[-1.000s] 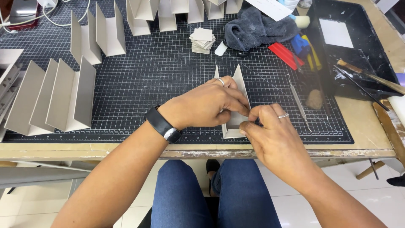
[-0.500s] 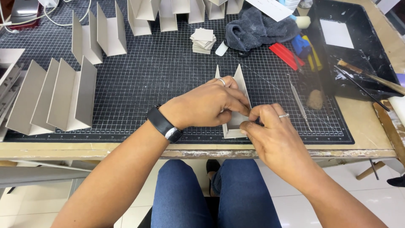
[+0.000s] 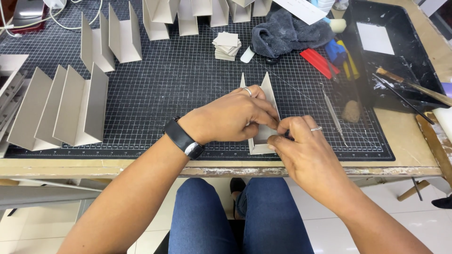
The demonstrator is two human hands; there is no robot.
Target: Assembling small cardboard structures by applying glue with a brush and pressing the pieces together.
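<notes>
A folded grey cardboard piece (image 3: 267,89) stands on the black gridded cutting mat (image 3: 188,89) near the table's front edge. My left hand (image 3: 230,117), with a ring and a black wristband, covers its left wall and presses it from the side. My right hand (image 3: 303,146), also ringed, pinches the lower right part of the same piece with thumb and fingertips. The middle of the piece is hidden under my fingers.
More folded grey cardboard pieces stand at the left (image 3: 70,108) and along the back (image 3: 120,35). A stack of small card squares (image 3: 227,45), a dark cloth (image 3: 287,30), a red tool (image 3: 319,62), a metal stylus (image 3: 332,113) and a black tray (image 3: 391,51) with brushes lie behind and to the right.
</notes>
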